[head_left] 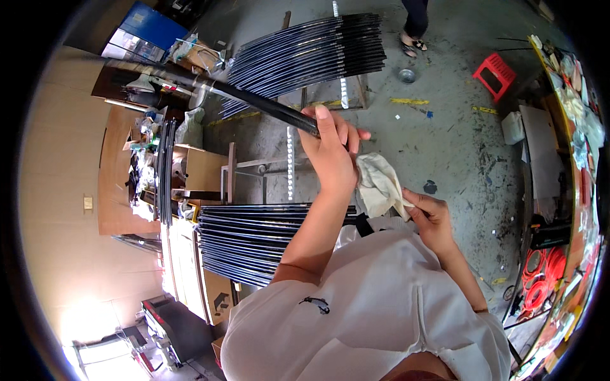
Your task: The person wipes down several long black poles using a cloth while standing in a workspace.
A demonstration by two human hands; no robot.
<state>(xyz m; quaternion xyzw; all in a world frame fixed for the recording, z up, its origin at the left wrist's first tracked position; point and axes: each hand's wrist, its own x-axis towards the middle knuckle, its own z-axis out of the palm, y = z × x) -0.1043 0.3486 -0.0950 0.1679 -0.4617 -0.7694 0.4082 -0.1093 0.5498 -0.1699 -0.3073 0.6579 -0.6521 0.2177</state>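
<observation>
A glossy black rod (267, 105) slants from the upper left down to the middle of the view, its far part smeared by motion. Close to its near end my left hand (332, 143) is wrapped round it, thumb lying along the top. My right hand (433, 219) pinches a crumpled off-white cloth (379, 185) by its lower right corner. The cloth's upper end hangs beside my left wrist; whether it touches the rod's end, I cannot tell.
Many similar black rods lie side by side on a far rack (305, 60) and in a near row (248, 244) at my left. A red stool (495, 76), a metal bowl (406, 76) and another person's legs (415, 25) are beyond. A cluttered bench (575, 184) runs along the right.
</observation>
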